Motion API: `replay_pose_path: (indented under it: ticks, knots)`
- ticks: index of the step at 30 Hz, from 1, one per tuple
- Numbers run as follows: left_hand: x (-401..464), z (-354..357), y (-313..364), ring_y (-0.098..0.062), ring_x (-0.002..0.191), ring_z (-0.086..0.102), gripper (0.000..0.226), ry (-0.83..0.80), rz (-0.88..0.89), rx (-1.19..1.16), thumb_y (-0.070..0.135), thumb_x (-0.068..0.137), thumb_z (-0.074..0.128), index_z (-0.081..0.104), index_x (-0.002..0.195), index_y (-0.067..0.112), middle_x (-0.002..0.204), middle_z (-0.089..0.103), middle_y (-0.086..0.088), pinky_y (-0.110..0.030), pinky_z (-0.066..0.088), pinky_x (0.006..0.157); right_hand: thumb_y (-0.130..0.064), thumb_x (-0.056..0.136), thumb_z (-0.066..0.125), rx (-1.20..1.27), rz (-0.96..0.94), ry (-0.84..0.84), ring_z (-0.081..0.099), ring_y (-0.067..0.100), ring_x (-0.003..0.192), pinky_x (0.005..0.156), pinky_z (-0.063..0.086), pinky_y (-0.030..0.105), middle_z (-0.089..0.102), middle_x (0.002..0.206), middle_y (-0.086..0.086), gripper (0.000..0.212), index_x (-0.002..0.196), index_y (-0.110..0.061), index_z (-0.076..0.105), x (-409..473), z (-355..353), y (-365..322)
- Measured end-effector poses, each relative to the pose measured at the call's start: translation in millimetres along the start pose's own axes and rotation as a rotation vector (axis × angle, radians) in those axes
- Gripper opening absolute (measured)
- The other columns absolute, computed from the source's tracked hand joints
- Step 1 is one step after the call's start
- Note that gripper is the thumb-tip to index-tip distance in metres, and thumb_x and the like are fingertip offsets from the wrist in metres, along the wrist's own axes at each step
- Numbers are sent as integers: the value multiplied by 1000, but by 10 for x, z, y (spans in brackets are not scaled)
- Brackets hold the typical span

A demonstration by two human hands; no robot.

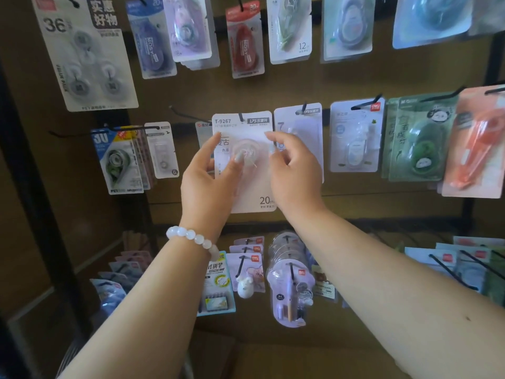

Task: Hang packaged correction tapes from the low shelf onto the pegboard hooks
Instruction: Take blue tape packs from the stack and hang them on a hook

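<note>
A white carded correction tape package [246,192], marked T-9267 and 20 m, is up against the brown pegboard in the middle row. Its top hole sits at a black hook [241,117]. My left hand [207,179], with a white bead bracelet at the wrist, grips the package's left edge, thumb lying across the clear blister. My right hand [293,173] pinches the right edge between thumb and forefinger. A pale lilac package [300,124] hangs just to the right, partly behind my right hand.
A bare hook [181,114] juts out left of the held package. More carded tapes fill the top row [246,39], the left cluster [123,160] and the right [420,140]. Lower hooks carry other stationery packs [289,285]. A black frame post [35,187] stands left.
</note>
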State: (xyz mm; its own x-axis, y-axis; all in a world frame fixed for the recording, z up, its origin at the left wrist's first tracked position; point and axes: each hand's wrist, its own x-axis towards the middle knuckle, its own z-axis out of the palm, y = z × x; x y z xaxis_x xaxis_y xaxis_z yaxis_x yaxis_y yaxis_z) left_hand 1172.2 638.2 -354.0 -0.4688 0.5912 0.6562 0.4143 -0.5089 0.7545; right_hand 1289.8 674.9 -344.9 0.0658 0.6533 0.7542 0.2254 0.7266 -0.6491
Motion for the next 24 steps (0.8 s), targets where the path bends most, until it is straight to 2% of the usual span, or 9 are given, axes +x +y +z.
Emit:
replay_pose_path:
  ticks: [2, 5, 7, 10, 13, 17, 20, 22, 24]
  knots:
    - [50, 35, -46, -19, 105, 65, 60, -48, -5, 73, 51, 87, 62, 40, 143, 44, 132, 59, -4, -37, 59, 86, -31, 101, 36, -24, 1, -51, 55, 11, 109, 91, 53, 34, 59, 128, -5, 36, 132, -29, 53, -7, 3, 11]
    - [146, 123, -77, -8, 97, 58, 64, -153, -7, 242, 55, 93, 50, 24, 150, 45, 143, 43, -2, -14, 50, 68, -45, 100, 26, -131, -5, -165, 53, 18, 120, 93, 52, 42, 53, 138, -5, 46, 141, -31, 41, 23, 7, 19]
    - [205, 186, -88, -14, 104, 53, 63, -196, -38, 341, 49, 97, 44, 13, 152, 44, 146, 35, -8, -10, 39, 70, -54, 98, 17, -243, -9, -247, 52, 22, 124, 95, 50, 45, 52, 140, -3, 53, 145, -34, 33, 65, 26, 29]
    - [277, 259, -116, -30, 123, 50, 66, -216, -59, 460, 46, 98, 43, 5, 152, 45, 151, 28, -11, -25, 38, 83, -64, 92, 5, -405, 29, -375, 49, 27, 128, 101, 44, 49, 50, 143, -2, 63, 148, -40, 19, 131, 65, 35]
    - [339, 302, -154, -38, 124, 48, 69, -231, -24, 609, 35, 99, 45, 2, 154, 41, 152, 29, -18, -36, 44, 92, -67, 90, 1, -478, 68, -451, 49, 29, 128, 101, 45, 49, 44, 148, 0, 66, 149, -41, 10, 205, 92, 26]
    - [444, 354, -199, -36, 135, 39, 81, -280, 51, 898, 25, 98, 52, -4, 155, 35, 163, 17, -6, -43, 43, 104, -71, 88, -1, -513, 140, -490, 42, 30, 135, 107, 39, 51, 35, 153, 0, 70, 150, -40, 6, 303, 130, 10]
    - [439, 392, -180, -36, 142, 33, 80, -304, 43, 901, 22, 99, 52, -4, 155, 34, 164, 14, -6, -47, 40, 108, -71, 87, 0, -507, 174, -495, 38, 30, 138, 107, 39, 49, 28, 156, -1, 71, 150, -39, 5, 343, 159, 0]
    - [419, 402, -171, -37, 143, 30, 78, -314, 57, 883, 21, 100, 50, -4, 155, 33, 164, 13, -4, -48, 39, 109, -71, 87, 0, -502, 191, -497, 39, 31, 136, 102, 45, 49, 26, 157, -1, 71, 150, -39, 4, 369, 164, 8]
    - [421, 393, -185, -37, 142, 33, 80, -306, 66, 886, 20, 99, 52, -4, 155, 34, 164, 13, -6, -48, 40, 108, -71, 87, 1, -491, 192, -504, 46, 31, 130, 87, 56, 45, 25, 157, -1, 71, 150, -40, 2, 371, 141, 11]
